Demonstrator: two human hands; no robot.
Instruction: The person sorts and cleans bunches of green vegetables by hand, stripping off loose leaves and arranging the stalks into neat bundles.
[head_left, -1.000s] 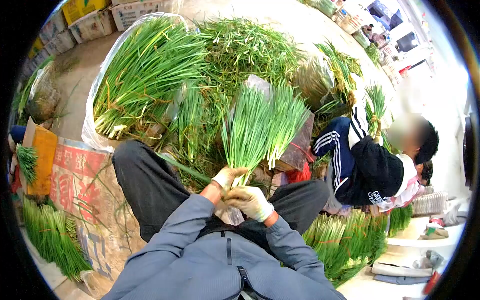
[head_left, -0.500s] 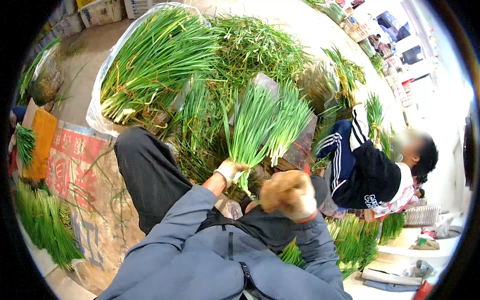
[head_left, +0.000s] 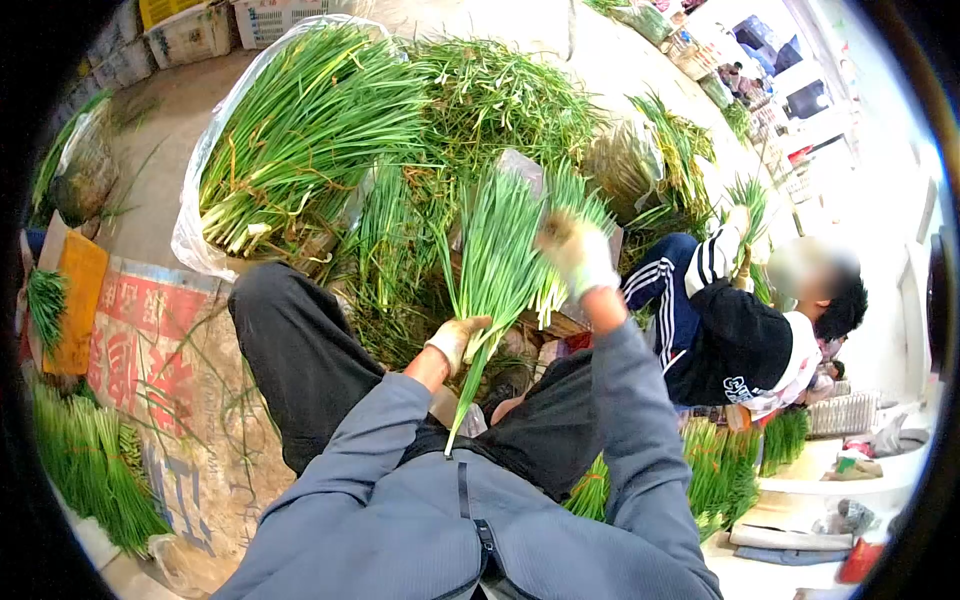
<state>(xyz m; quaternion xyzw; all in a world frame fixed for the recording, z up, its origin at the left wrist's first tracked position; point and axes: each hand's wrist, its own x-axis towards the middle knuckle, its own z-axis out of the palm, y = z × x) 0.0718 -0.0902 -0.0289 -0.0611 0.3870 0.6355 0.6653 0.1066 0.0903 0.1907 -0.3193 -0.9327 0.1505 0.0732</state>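
My left hand [head_left: 456,342], in a pale work glove, is closed around a bunch of Chinese chives [head_left: 490,250]. Its leaves fan upward and a few stalk ends reach down toward my lap. My right hand [head_left: 578,255], also gloved, is raised in front of a second bunch of chives [head_left: 550,295], which lies just right of the held one. Motion smears its fingers, so what they hold, if anything, does not show. Under the bunches there is a dark block [head_left: 615,245], partly covered.
A plastic-lined heap of chives [head_left: 310,130] and loose leaves [head_left: 505,100] lie ahead. Printed sacking [head_left: 150,340] and tied chives [head_left: 95,465] are at left. At right sits a co-worker [head_left: 740,330] handling chives; more bunches [head_left: 720,470] stand behind my right arm.
My right hand has moved up and away from my lap to the second bunch. Stalk ends below my left hand now hang lower. The co-worker's arm has shifted slightly.
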